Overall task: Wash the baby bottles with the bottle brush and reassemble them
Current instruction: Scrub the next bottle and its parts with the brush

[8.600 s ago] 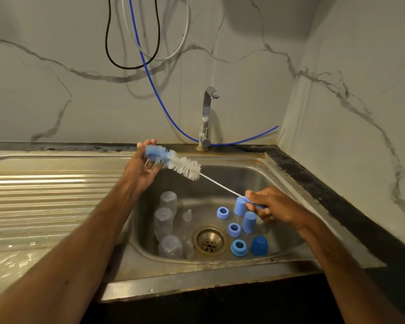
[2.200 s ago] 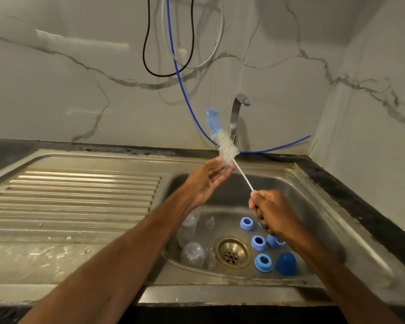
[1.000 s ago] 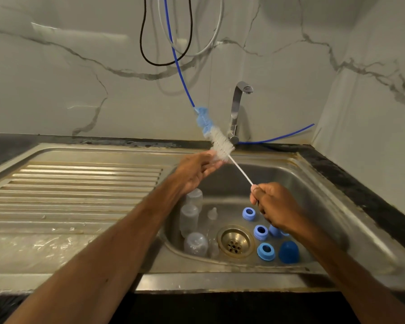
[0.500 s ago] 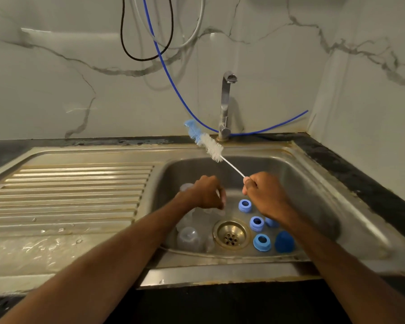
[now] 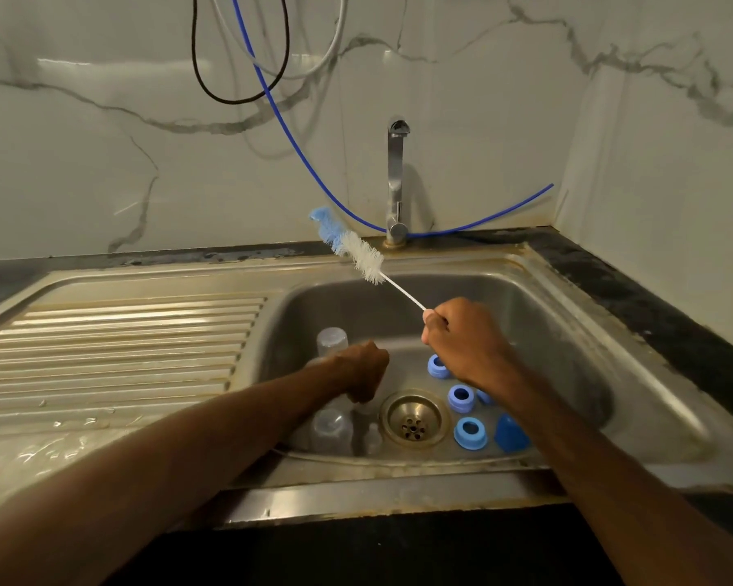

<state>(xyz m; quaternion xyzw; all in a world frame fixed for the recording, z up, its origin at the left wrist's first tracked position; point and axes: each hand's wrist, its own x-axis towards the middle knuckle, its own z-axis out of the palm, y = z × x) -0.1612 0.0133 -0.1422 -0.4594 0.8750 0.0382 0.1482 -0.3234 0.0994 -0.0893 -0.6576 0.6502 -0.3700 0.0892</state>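
Right hand (image 5: 462,344) closed round the thin wire handle of the bottle brush (image 5: 358,253), bristle head up over the back edge of the sink (image 5: 610,332), near the tap (image 5: 396,184); left hand (image 5: 362,370) down in the basin, fingers curled among the clear bottles (image 5: 332,429) at its left side, grip on any of them impossible to tell. Likely risks: wet bottle slipping from a half-blind lift, neighbours toppled toward the drain (image 5: 413,418), brush head knocked against the tap. Hidden or unclear: left fingertips, whatever lies beneath them, one of the blue rings (image 5: 468,433) behind the right wrist.
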